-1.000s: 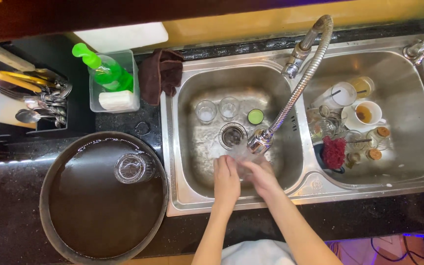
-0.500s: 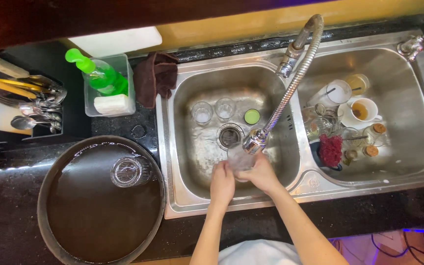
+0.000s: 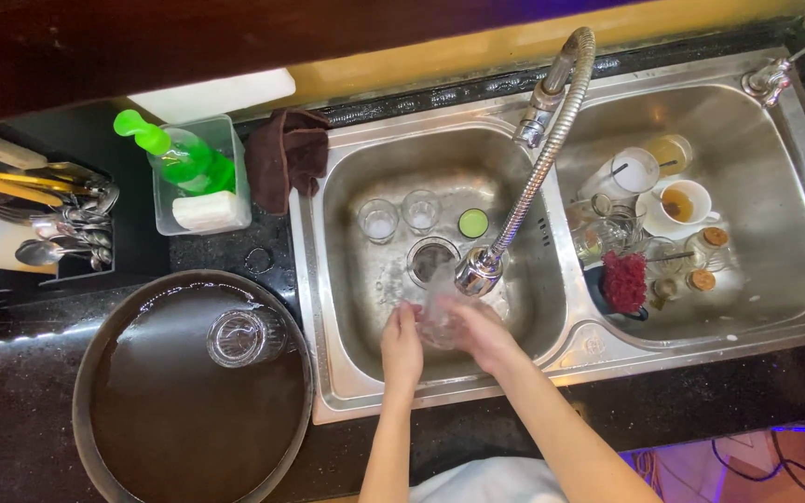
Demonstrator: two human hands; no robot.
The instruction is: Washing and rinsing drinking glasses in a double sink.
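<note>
Both my hands are in the left sink basin [image 3: 347,279], under the head of the flexible steel faucet [image 3: 477,270]. Between them is a clear drinking glass [image 3: 438,312]. My left hand [image 3: 402,346] grips its left side and my right hand [image 3: 482,333] wraps its right side. Water runs from the faucet head onto the glass. Two more clear glasses [image 3: 377,221] [image 3: 420,210] and a small green cup [image 3: 473,223] stand at the back of this basin, near the drain [image 3: 429,256].
The right basin [image 3: 794,251] holds cups, small jars and a red scrubber [image 3: 624,282]. A large round dark tray [image 3: 142,419] with one upturned glass [image 3: 238,337] sits at the left. Behind it are a green soap bottle [image 3: 174,154], a brown cloth [image 3: 286,158] and a cutlery holder [image 3: 48,224].
My hands have kept the glass under the faucet, turning it slightly; the view has shifted a little. Nothing else in the sink has moved.
</note>
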